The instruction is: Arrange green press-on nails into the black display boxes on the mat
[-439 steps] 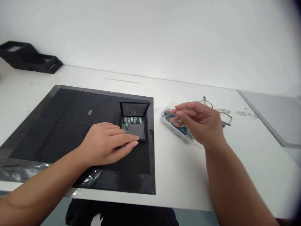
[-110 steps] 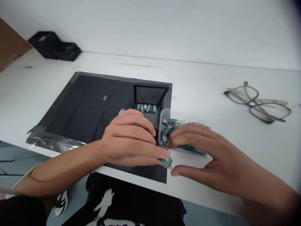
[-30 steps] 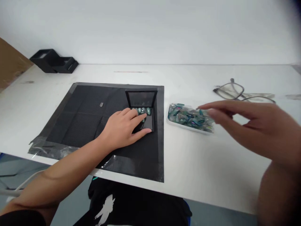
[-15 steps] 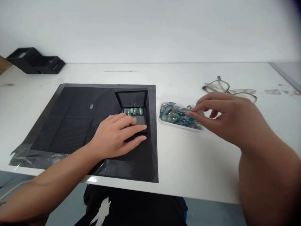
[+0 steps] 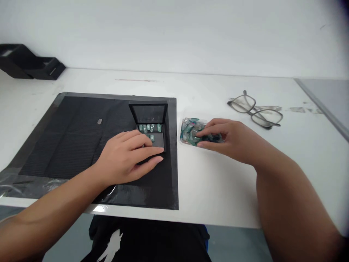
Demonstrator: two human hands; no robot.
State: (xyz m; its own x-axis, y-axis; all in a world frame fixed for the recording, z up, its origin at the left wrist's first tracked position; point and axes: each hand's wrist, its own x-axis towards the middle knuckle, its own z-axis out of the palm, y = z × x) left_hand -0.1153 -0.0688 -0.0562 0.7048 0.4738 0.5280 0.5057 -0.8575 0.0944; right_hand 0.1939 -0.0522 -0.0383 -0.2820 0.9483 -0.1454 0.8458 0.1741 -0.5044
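On the black mat's right part stands a black case with its windowed lid raised. Inside it, green press-on nails form a row at the back, with another nail in front of them. My left hand lies over the case's front left, fingers stretched out, the index finger along its front edge. It covers part of the inside. My right hand reaches into a white tray heaped with loose green and clear nails. Its thumb and fingertips are apart, touching the pile.
A small pale piece lies on the ribbed black mat. Eyeglasses rest behind my right hand. Black boxes stand at the far left by the wall. Tape marks show on the white table.
My right hand has come down and left into the nails, its pinched fingertips now apart. My left hand stays over the case. The view has shifted slightly.
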